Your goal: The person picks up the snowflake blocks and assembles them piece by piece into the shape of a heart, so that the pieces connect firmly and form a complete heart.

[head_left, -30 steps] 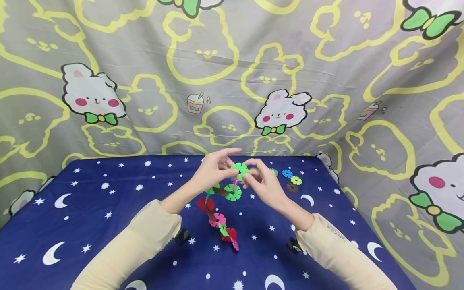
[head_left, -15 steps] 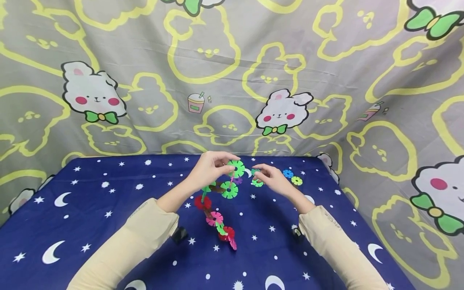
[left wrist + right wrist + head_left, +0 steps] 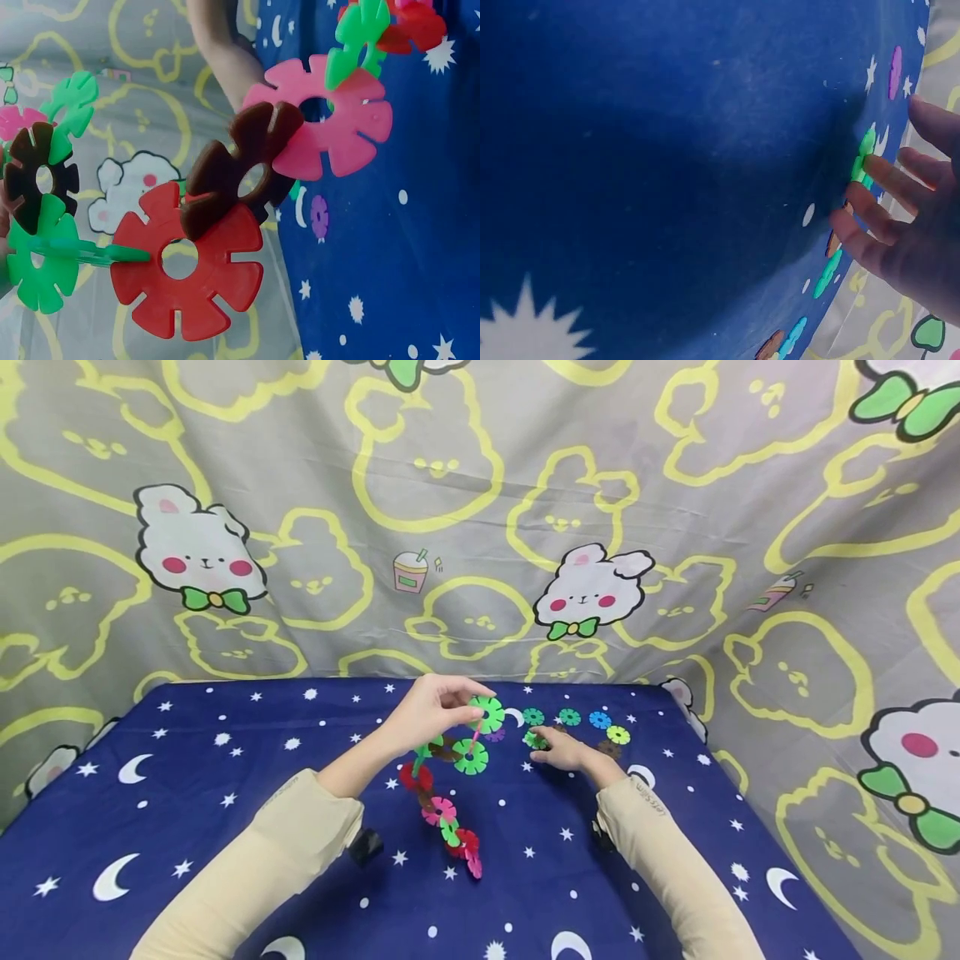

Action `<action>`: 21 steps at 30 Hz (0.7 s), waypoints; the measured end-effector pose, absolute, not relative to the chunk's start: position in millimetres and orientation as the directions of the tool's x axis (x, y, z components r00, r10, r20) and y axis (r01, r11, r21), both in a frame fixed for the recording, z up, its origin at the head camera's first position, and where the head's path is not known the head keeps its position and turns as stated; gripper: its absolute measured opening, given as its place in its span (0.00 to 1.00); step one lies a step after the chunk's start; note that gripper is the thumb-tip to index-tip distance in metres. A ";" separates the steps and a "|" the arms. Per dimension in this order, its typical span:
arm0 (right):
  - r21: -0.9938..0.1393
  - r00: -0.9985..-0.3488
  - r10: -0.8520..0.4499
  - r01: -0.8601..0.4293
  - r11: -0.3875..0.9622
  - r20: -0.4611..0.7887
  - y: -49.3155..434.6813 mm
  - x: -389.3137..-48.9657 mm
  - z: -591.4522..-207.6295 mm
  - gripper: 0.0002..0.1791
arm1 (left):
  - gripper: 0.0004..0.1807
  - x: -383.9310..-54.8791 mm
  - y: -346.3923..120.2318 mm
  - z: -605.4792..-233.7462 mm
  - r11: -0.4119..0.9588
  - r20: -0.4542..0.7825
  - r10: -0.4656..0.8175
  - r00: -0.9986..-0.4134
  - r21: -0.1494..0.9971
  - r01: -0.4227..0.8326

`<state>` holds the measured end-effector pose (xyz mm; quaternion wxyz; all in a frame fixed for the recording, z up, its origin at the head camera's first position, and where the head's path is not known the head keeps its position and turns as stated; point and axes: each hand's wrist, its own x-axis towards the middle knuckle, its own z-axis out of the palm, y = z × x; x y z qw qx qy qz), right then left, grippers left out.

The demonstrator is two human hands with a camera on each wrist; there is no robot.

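Observation:
In the head view my left hand (image 3: 431,714) pinches a green notched disc (image 3: 489,716) at the top end of a linked chain of plastic snowflake discs. The chain hangs over the table, bending down and to the right. In the left wrist view its red disc (image 3: 225,300), brown disc (image 3: 217,172) and pink disc (image 3: 352,142) are slotted together, with more green and brown ones at the left. My right hand (image 3: 566,752) reaches low at the back of the table. Its extended fingertips are at a light green disc (image 3: 859,165), partly hidden behind them.
Loose discs lie around the right hand: a purple disc (image 3: 494,736), a teal disc (image 3: 570,717), a blue disc (image 3: 600,720), a yellow disc (image 3: 618,735) and a brown disc (image 3: 610,750). A patterned curtain (image 3: 465,527) hangs behind the starry blue tablecloth (image 3: 247,860).
My right hand has come away from the green disc at the chain's top, moving right and down to the loose discs. The left hand keeps its hold and has shifted slightly left.

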<state>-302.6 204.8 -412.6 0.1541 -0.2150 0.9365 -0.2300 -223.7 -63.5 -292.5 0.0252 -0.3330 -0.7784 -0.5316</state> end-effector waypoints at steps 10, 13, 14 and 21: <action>-0.420 -0.871 -0.459 -0.356 0.835 -0.173 206.1 -290.8 -415.5 0.24 | 0.12 -224.3 -62.1 -291.8 0.220 0.390 0.476 -0.788 0.815 0.536; -0.403 -0.880 -0.448 -0.355 0.843 -0.161 208.7 -287.2 -417.9 0.20 | 0.12 -224.3 -61.4 -291.8 0.224 0.384 0.473 -0.793 0.818 0.530; -0.409 -0.881 -0.450 -0.361 0.838 -0.145 209.5 -286.4 -418.9 0.20 | 0.12 -224.3 -61.4 -291.9 0.225 0.381 0.472 -0.795 0.820 0.527; -0.543 -0.872 -0.488 -0.398 0.740 -0.026 209.5 -279.5 -411.1 0.15 | 0.12 -223.3 -61.4 -290.9 0.230 0.370 0.463 -0.805 0.827 0.513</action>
